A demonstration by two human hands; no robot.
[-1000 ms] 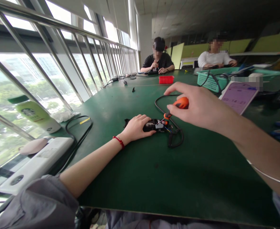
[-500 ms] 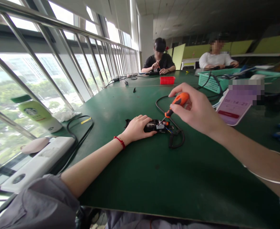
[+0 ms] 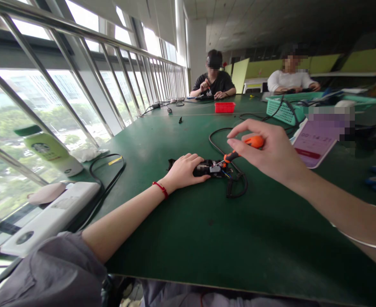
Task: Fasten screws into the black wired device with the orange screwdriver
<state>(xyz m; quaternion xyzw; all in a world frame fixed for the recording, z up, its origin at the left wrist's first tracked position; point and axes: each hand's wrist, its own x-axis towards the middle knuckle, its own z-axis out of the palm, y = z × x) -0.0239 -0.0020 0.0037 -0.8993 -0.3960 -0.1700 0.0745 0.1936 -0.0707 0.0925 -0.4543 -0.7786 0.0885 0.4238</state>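
A small black device (image 3: 211, 169) with exposed coloured wires lies on the green table (image 3: 207, 230). My left hand (image 3: 183, 172), a red string at its wrist, rests on top of the device with fingers curled over it, pinning it down. My right hand (image 3: 267, 151) is closed round an orange-handled screwdriver (image 3: 243, 149), which slants low with its tip at the device's open right end. A black cable (image 3: 231, 170) loops from the device behind the screwdriver and coils beside it.
A phone (image 3: 317, 138) with a timer screen leans at the right. A green basket (image 3: 285, 108) and a red tray (image 3: 224, 107) stand farther back, where two people sit. At the left are a white power strip (image 3: 50, 215), a green-capped bottle (image 3: 48, 149) and window railings.
My right hand has tilted the screwdriver's handle down and to the right, so it lies flatter. The tip stays at the device. My left hand has not moved.
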